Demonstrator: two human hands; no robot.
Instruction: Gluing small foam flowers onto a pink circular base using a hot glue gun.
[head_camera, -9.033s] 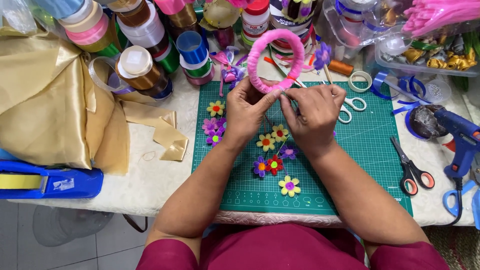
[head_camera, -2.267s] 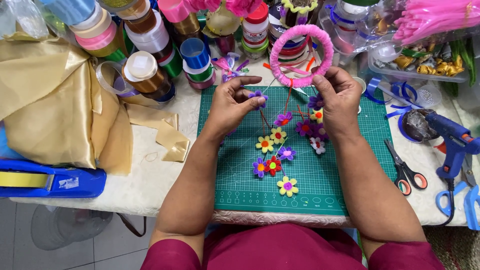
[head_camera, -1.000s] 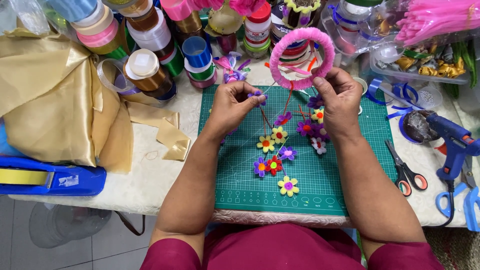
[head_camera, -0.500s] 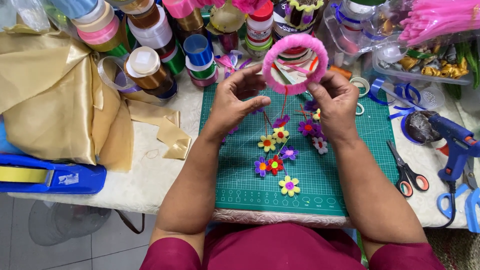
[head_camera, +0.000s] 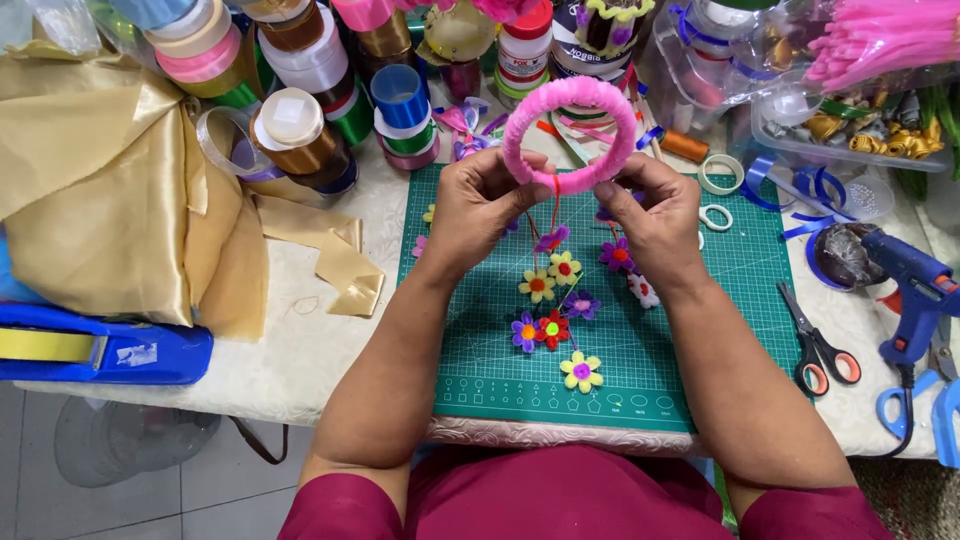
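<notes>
We held the pink fuzzy ring (head_camera: 570, 135) upright between both hands, left hand (head_camera: 478, 205) and right hand (head_camera: 655, 215) fingers pinching its lower rim, flower strings (head_camera: 552, 240) dangling below.

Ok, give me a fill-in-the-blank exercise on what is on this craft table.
1. Both hands, left hand and right hand, hold up a fuzzy ring coloured ____.
2. The small felt flowers lie on a cutting mat coloured ____.
3. The scissors lie to the ____ of the mat's flowers.
4. The glue gun is coloured ____.

Missing words: pink; green; right; blue
</notes>
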